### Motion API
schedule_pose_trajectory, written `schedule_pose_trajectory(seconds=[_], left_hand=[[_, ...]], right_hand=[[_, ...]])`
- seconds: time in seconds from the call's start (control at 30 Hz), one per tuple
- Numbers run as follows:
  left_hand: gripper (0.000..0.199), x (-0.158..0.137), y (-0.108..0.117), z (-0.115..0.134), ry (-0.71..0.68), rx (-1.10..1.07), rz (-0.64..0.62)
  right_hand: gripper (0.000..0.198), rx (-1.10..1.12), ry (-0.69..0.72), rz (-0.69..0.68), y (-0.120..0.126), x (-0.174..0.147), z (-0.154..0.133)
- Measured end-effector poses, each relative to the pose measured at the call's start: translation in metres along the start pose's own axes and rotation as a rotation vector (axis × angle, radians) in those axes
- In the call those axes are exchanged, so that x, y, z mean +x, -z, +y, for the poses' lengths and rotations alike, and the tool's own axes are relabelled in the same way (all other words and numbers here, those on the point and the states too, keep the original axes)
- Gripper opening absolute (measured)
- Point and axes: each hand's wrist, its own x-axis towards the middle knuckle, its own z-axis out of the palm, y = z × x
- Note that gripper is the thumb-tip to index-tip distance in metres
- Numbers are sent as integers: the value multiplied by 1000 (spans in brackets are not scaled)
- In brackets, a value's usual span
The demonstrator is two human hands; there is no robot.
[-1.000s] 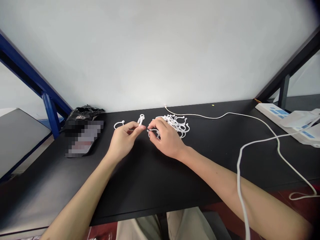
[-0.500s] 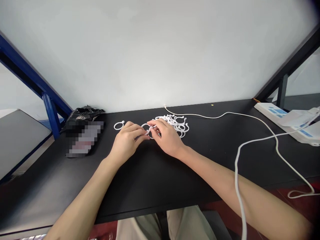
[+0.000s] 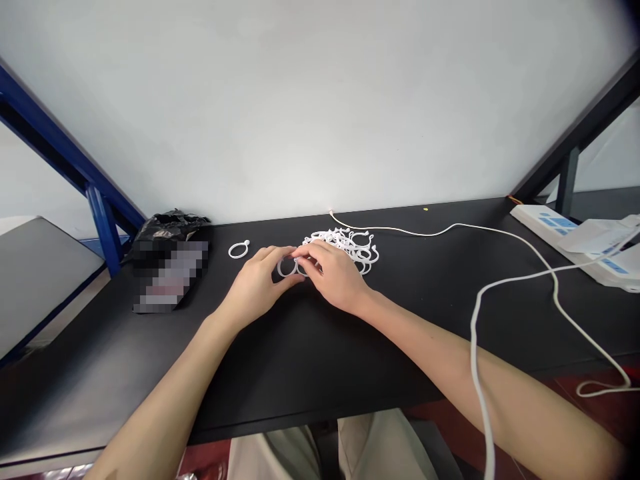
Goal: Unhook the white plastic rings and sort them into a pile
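Note:
Over the black table, a white curtain ring [image 3: 287, 269] shows between my two hands, partly covered by fingers. My left hand [image 3: 263, 280] curves around it, thumb below and fingers above. My right hand [image 3: 334, 273] pinches at the ring's right side with thumb and forefinger, though the exact contact point is hidden. Just behind my right hand lies a tangled pile of white curtain rings [image 3: 367, 255], each with a small knob. One single curtain ring [image 3: 239, 251] lies flat to the left of my left hand.
A black plastic bag [image 3: 167, 227] with a blurred-out label rests at the left. White cable [image 3: 475, 333] runs across the table and over my right forearm. A white box with blue patches [image 3: 565, 233] sits at the far right. The pale wall [image 3: 320, 113] rises behind the table.
The left thumb and fingers have spread from a tight pinch to a wider hold around the ring. The ring has shifted slightly left and down. My right hand has barely moved.

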Motion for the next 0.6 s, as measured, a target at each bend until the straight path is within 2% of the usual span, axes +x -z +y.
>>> schedule_pose_trajectory(seconds=[0.23, 0.4, 0.5, 0.6], left_hand=[[36, 1, 4, 1, 2, -13, 8], [36, 2, 8, 1, 63, -107, -45], [38, 3, 9, -5, 111, 70, 12], [41, 3, 12, -17, 241, 359, 84]], right_hand=[[16, -40, -22, 16, 3, 2, -7], [21, -16, -50, 9, 1, 0, -4], [28, -83, -15, 17, 1, 0, -2], [18, -229, 78, -2, 3, 0, -2]])
